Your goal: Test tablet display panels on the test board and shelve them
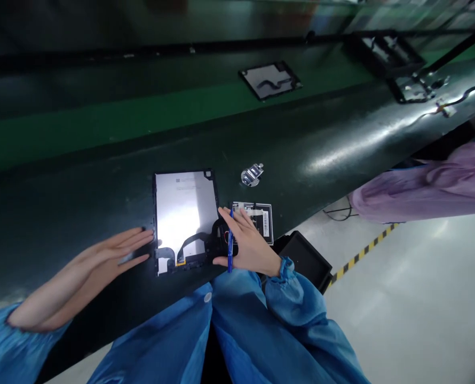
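A tablet-like screen panel (185, 213) lies on the dark green bench, its pale back up, with black flat cables and an orange strip along its lower edge. At its left edge, my left hand (117, 250) is open, fingers stretched and fingertips at the frame. My right hand (247, 242) is by the lower right corner of the panel, with a blue pen (230, 248) held upright against its fingers and thumb. Partly under that hand is a flat black part with white edging and a label (266, 224). Beyond it sits a shiny metal piece on a round base (252, 175).
Another panel (270, 82) lies on the green strip farther back. At the far right are a black tray (385, 53) and loose parts (413, 90). A black bin (305, 258) stands below the bench edge. A co-worker's pink sleeve (425, 186) shows at right.
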The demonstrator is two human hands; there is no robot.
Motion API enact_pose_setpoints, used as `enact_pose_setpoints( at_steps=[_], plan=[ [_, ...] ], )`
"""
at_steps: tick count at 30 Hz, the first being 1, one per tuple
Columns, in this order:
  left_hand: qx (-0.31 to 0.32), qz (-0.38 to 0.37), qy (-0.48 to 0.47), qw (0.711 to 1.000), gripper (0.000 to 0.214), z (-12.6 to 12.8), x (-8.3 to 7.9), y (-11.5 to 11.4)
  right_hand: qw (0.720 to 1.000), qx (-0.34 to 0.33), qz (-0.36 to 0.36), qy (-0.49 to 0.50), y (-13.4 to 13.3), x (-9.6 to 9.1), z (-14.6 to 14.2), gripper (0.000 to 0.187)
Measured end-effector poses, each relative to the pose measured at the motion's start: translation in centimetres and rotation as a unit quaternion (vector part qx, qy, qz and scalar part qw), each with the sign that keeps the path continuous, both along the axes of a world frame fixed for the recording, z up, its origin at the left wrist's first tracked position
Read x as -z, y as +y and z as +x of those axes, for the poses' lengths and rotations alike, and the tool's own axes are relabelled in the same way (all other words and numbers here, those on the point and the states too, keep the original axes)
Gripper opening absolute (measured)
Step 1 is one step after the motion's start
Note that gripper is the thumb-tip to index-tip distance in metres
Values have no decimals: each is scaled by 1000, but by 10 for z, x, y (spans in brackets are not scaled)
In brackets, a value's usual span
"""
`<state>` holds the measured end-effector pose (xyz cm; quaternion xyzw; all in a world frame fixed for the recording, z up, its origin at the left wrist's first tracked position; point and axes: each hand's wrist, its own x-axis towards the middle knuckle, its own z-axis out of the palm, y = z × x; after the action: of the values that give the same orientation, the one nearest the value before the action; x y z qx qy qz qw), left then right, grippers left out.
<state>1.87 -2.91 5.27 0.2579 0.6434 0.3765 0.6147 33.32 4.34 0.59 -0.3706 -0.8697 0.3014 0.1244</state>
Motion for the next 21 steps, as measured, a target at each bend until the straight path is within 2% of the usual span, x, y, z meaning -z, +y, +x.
enact_pose_setpoints(
  at_steps=[3,6,8,10,12,14,15,16,17,19,21],
  plan=[
    [-34,-92,-12,995,40,4,9,11,1000,8,-2,14,0,3,-2,116],
    [-29,-109,-53,992,40,9,3,28,999,18,-10,35,3,2,-1,109],
    [-7,-73,-71,995,40,17,-13,36,996,31,-38,75,6,-6,-1,99],
    [29,10,-71,997,40,31,-35,43,982,63,-81,161,9,-20,0,90],
    [116,84,-74,987,39,47,-52,48,952,106,-127,257,11,-38,2,85],
    [219,118,-87,965,38,60,-57,52,927,159,-149,304,11,-55,6,83],
    [249,120,-87,957,37,64,-53,55,923,187,-148,301,11,-61,9,79],
    [252,119,-83,957,36,66,-46,57,923,215,-139,288,11,-65,13,74],
    [226,120,-74,964,35,67,-35,58,922,243,-124,274,11,-65,15,67],
    [113,130,-60,983,33,66,-8,60,915,289,-100,262,11,-59,17,57],
    [-11,145,-77,986,31,64,19,60,903,309,-95,281,9,-47,9,55]
  ],
)
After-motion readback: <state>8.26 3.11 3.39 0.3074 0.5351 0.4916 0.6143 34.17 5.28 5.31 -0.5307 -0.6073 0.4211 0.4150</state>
